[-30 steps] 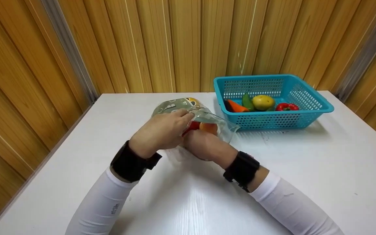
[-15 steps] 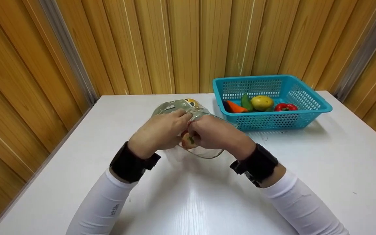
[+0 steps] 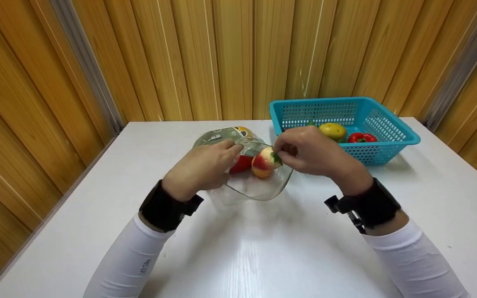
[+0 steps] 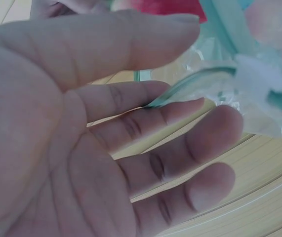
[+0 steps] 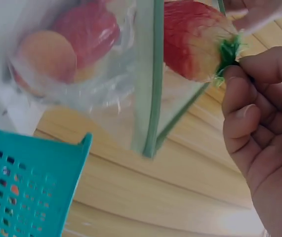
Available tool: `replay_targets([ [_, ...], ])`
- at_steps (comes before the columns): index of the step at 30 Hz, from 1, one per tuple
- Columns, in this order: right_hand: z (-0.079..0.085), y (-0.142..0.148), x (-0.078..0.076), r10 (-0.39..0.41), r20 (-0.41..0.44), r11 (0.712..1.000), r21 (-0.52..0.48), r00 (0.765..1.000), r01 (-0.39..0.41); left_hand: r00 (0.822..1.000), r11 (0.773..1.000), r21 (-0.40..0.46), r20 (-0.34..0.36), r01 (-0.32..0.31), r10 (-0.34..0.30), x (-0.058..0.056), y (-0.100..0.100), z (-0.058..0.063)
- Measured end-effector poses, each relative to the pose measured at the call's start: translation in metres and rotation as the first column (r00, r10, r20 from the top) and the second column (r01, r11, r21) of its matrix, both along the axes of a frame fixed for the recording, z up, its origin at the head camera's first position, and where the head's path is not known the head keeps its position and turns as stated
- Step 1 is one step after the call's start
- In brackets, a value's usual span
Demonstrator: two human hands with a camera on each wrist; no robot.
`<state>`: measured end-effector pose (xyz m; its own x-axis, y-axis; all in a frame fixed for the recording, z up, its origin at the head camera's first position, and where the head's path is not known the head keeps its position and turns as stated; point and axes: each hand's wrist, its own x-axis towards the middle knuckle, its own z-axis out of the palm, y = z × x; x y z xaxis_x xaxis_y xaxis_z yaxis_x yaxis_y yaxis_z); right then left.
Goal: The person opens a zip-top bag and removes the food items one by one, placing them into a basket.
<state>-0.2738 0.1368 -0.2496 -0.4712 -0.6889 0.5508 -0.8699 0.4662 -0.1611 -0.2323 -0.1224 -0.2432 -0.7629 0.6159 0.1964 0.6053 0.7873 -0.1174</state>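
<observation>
A clear zip bag (image 3: pixel 230 134) with a cartoon print lies on the white table, its mouth facing me. My left hand (image 3: pixel 205 165) holds the mouth's edge at the left; in the left wrist view the rim (image 4: pixel 195 79) runs between thumb and fingers. My right hand (image 3: pixel 311 151) pinches the green leafy top of a red-and-cream strawberry (image 3: pixel 266 159). In the right wrist view the strawberry (image 5: pixel 195 42) is at the bag's mouth, beside its green zip strip (image 5: pixel 150 94). Inside the bag are a glossy red thing (image 3: pixel 242 164) and an orange round fruit (image 3: pixel 262 172).
A blue perforated basket (image 3: pixel 396 142) stands at the back right, just beyond my right hand. It holds a yellow mango-like fruit (image 3: pixel 333 131) and a red pepper (image 3: pixel 362 137); my hand hides its left part. Wooden panelling (image 3: pixel 234 62) closes off the back.
My right hand has come out of the bag and moved right and up, pinching the strawberry by its top. My left hand has stayed in place at the bag's edge.
</observation>
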Motion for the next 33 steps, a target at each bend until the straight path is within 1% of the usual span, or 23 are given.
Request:
replay_targets([
  [5,0.008,0.020,-0.002,0.012,-0.066,0.994,-0.109,0.998,-0.019,1.000,1.000,-0.009,-0.004,-0.005,0.005,-0.001,-0.001,0.000],
  [8,0.012,0.028,-0.003,0.003,-0.116,0.987,-0.156,0.993,-0.022,1.000,1.000,-0.004,-0.008,-0.004,0.004,-0.001,-0.002,-0.001],
  [12,0.016,0.037,-0.005,-0.058,-0.160,0.981,-0.193,0.985,0.026,1.000,1.000,0.007,-0.014,0.005,-0.005,-0.001,-0.002,-0.001],
  [16,0.017,0.046,-0.008,-0.130,-0.174,0.971,-0.223,0.976,0.090,1.000,1.000,0.010,-0.008,0.001,-0.001,-0.002,-0.002,-0.001],
  [20,0.014,0.053,-0.016,-0.213,-0.166,0.952,-0.256,0.963,0.166,1.000,1.000,0.004,0.012,-0.014,0.014,-0.002,0.000,0.000],
  [23,0.007,0.057,-0.025,-0.282,-0.136,0.936,-0.256,0.950,0.241,0.999,1.000,-0.001,0.029,-0.029,0.029,-0.002,0.001,0.000],
  [27,-0.003,0.060,-0.038,-0.364,-0.082,0.914,-0.224,0.928,0.338,0.998,0.999,-0.002,0.042,-0.040,0.040,-0.002,0.001,0.001],
  [30,-0.011,0.063,-0.047,-0.411,-0.049,0.898,-0.194,0.910,0.395,0.998,0.999,0.002,0.043,-0.039,0.038,-0.002,0.001,0.001],
  [33,-0.018,0.068,-0.056,-0.461,0.002,0.875,-0.164,0.887,0.455,0.998,0.999,0.005,0.043,-0.035,0.035,-0.002,0.002,0.001],
])
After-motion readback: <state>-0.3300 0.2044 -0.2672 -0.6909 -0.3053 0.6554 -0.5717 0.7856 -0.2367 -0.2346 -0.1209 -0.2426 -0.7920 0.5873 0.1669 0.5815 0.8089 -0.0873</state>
